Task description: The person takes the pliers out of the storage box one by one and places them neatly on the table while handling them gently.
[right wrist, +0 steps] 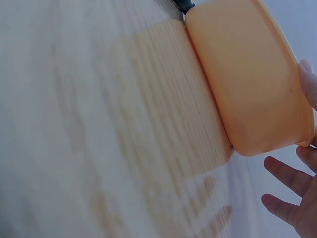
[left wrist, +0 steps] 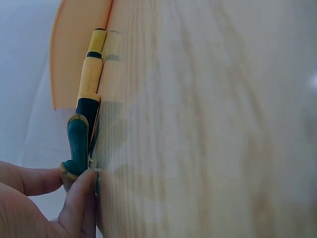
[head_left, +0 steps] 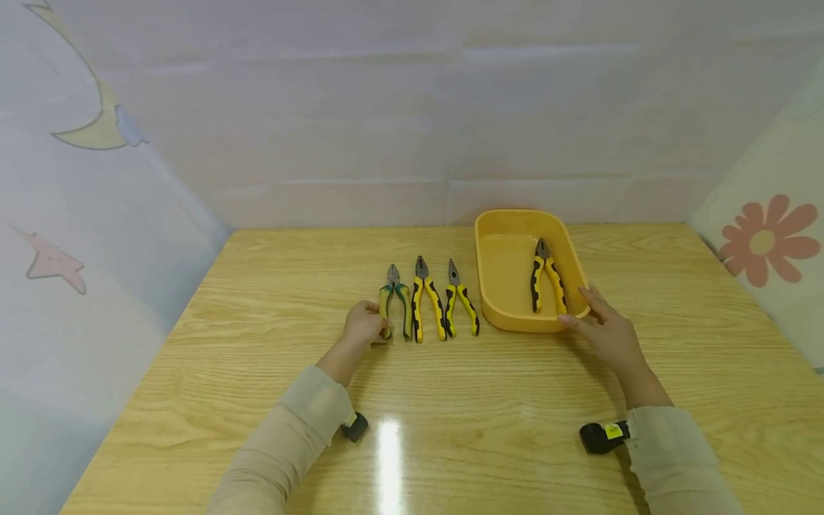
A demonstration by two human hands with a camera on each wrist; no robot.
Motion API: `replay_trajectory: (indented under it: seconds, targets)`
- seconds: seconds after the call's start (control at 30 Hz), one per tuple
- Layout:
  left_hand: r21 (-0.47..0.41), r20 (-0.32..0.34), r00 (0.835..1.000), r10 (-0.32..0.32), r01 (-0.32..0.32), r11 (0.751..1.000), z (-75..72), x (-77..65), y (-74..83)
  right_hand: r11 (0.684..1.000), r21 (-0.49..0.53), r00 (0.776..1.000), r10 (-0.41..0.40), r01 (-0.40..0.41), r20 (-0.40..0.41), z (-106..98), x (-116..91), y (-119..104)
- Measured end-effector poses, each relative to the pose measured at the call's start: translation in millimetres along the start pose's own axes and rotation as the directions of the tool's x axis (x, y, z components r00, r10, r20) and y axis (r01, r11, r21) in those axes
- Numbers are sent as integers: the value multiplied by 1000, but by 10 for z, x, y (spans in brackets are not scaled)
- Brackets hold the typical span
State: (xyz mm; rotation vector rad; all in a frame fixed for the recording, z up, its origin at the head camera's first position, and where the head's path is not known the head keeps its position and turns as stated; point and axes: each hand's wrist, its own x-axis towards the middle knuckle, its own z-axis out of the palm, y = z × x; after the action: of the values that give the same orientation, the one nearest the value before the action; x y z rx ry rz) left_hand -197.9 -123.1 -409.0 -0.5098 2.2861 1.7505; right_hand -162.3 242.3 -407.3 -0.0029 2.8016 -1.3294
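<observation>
One yellow tub [head_left: 505,275], lone pliers [head_left: 553,276] inside, right hand [head_left: 610,339] holding it

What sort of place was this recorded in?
Probably a small staged tabletop set: a wood-grain table, a creased backdrop behind it, and a cartoon flower on the right-hand side.

L hand [head_left: 365,323] hides pt of green pliers [head_left: 403,295]; R hand [head_left: 608,340] cut off, R-wrist view; tabletop [left wrist: 213,148] blurry, L-wrist view.

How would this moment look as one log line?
left hand: pinches green-handled pliers; right hand: grips yellow tray; in tray: yellow-black pliers; on table: two more yellow-black pliers
</observation>
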Motion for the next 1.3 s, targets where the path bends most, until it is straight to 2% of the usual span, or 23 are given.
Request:
replay_trajectory:
  seconds: [0.17, 0.3, 0.47, 0.57, 0.63, 0.83, 0.97, 1.1, 1.23, 1.3]
  targets:
    - [32, 9, 1000, 5, -5, 999, -21, 9, 0, 1000, -12, 1000, -4, 4, -2, 8, -1, -2]
    - [103, 23, 1000, 21, -23, 994, -23, 18, -6, 1000, -26, 1000, -7, 7, -5, 5, -4, -1]
    - [174, 43, 998, 54, -60, 983, -27, 13, -3, 999, -35, 1000, -16, 15, -8, -4, -1, -3]
    - [241, 46, 996, 79, -87, 967, -26, 8, 6, 999, -32, 1000, -14, 14, -9, -8, 4, -10]
    - [301, 50, 994, 96, -107, 948, -24, 5, 11, 1000, -28, 1000, -9, 9, -8, -6, 6, -16]
    - [487, 69, 988, 138, -154, 859, -24, -11, 26, 1000, -11, 1000, 1, -1, 6, 9, -1, -1]
    - [564, 90, 984, 155, -179, 806, -19, -32, 58, 1000, -2, 1000, 1, -1, 3, 11, -11, 16]
    - [617, 116, 981, 153, -192, 763, -20, -42, 91, 1000, 3, 1000, 0, 0, -2, 12, -8, 22]
    - [631, 139, 980, 145, -200, 749, -25, -56, 103, 1000, -4, 1000, -6, 6, -6, 12, 3, 37]
    - [625, 146, 979, 141, -201, 754, -32, -63, 105, 1000, -5, 1000, -8, 8, -8, 13, 7, 41]
